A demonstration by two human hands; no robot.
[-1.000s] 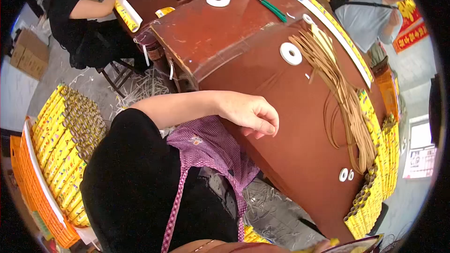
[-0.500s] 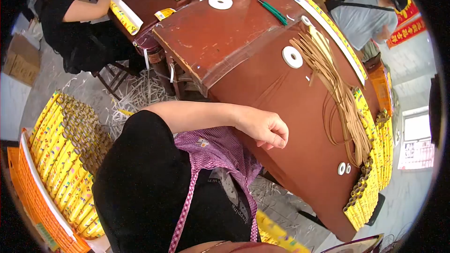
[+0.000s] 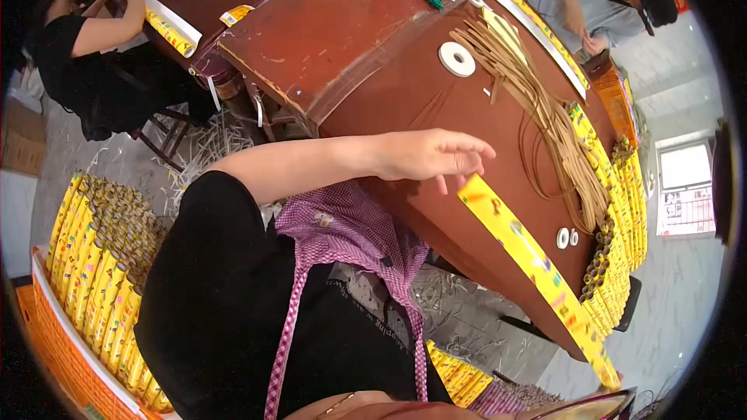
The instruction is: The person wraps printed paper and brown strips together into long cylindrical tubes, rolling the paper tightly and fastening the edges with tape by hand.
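A long yellow tube with a colourful printed pattern (image 3: 537,264) slants across the lower right, in front of the brown table. My left hand (image 3: 436,157) is at its upper end, fingers stretched out and apart, close against the tube's tip; whether they touch it is hard to tell. At the tube's lower end only a sliver of my right hand (image 3: 619,380) shows, seemingly gripping it. Beyond my left hand, a white tape roll (image 3: 457,59) lies on the table (image 3: 373,136), beside a bundle of brown strips (image 3: 556,132).
Stacked yellow tubes (image 3: 615,280) stand along the table's right edge. Smaller white rolls (image 3: 562,238) lie near them. An orange crate (image 3: 74,342) of tubes is at lower left; more tubes (image 3: 455,373) sit below. One person (image 3: 85,47) works at upper left, another (image 3: 580,0) at upper right.
The yellow tube, a blur low in the frame before, is now raised across the front of the table. My left hand has uncurled and moved slightly up. The view has shifted.
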